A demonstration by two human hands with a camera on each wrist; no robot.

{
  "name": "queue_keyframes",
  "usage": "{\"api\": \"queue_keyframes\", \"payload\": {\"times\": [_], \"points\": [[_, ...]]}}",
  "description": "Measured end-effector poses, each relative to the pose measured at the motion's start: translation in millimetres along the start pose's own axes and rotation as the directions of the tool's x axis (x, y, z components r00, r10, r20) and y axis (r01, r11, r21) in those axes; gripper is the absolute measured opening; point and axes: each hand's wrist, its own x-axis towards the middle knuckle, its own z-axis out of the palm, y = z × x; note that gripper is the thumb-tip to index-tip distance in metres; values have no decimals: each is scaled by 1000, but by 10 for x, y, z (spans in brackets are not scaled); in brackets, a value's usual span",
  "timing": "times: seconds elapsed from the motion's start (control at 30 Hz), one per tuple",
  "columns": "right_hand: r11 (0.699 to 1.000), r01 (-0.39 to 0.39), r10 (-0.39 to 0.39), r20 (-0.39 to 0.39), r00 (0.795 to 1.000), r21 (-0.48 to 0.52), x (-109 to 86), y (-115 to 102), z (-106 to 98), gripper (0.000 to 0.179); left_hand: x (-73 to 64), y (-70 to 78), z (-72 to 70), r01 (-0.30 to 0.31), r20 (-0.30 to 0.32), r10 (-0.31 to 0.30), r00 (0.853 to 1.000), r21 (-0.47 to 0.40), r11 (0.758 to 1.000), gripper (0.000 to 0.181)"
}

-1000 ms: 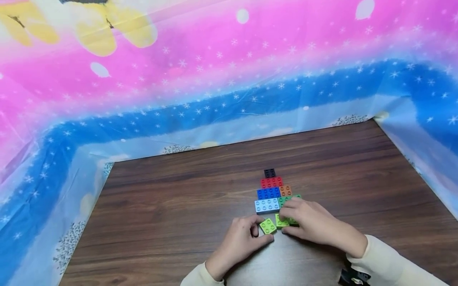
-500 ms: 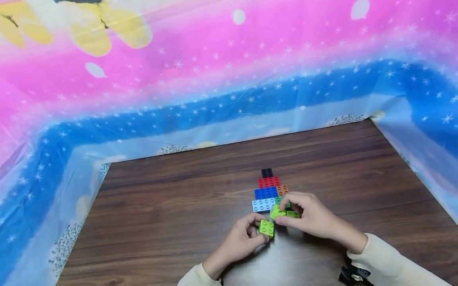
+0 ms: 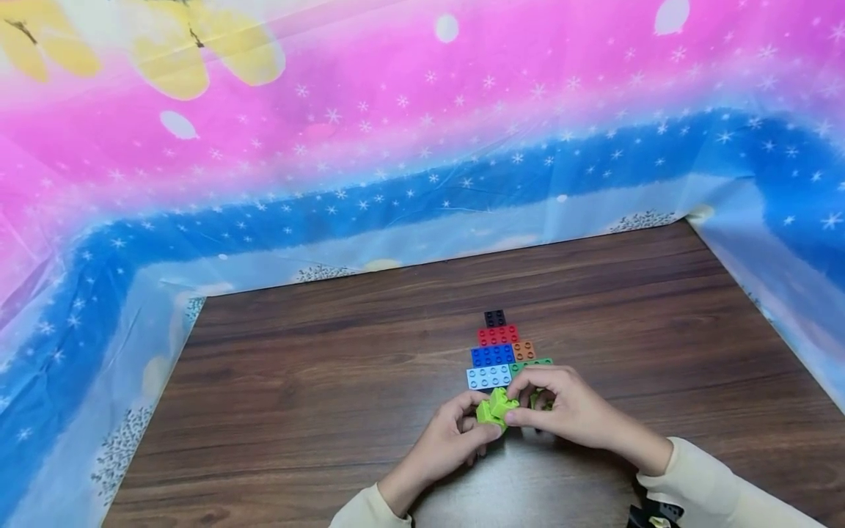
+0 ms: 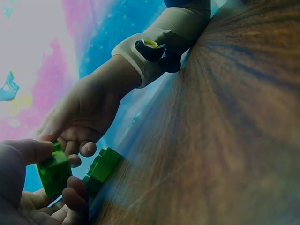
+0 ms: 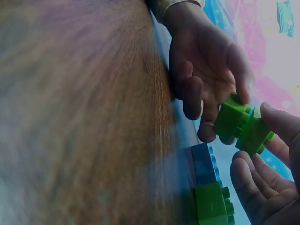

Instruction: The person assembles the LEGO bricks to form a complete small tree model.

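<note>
My left hand [image 3: 454, 433] and right hand [image 3: 573, 407] are each pinching a lime brick [image 5: 228, 118], perhaps not yet joined; coloured rows [image 3: 491, 356] are already lying at twelve o'clock.

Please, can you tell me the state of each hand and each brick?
Left hand: holding left lime brick
Right hand: holding right lime brick
Left lime brick: lifted
Right lime brick: lifted; joining to left unclear
Third lime brick: lying, partly hidden
Black brick: studs up
Red brick: studs up
Blue brick: studs up
Orange brick: studs up
Light blue brick: studs up
Dark green brick: studs up, partly hidden
</note>
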Motion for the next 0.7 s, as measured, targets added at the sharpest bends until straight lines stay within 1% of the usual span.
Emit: {"api": "queue_keyframes", "payload": {"times": [0.2,0.33,0.4,0.53,0.7], "points": [[999,25,-25,0,1000,26,2,20,15,20,11,-26,-14,-38,43,37,998,26,999,33],[999,9,-9,-2,1000,35,-3,38,20,20,12,-31,-16,-48,53,46,998,35,998,34],[999,-3,3,-4,1000,34,-9,43,19,19,16,-29,-16,-47,66,46,997,25,999,34],[999,-11,12,-5,1000,38,-15,51,26,19,21,-28,-18,-26,88,26,996,-6,1000,34],[998,29,-28,-27,999,57,-14,50,54,18,18,-37,-22,-4,90,9,996,-55,998,38]]}}
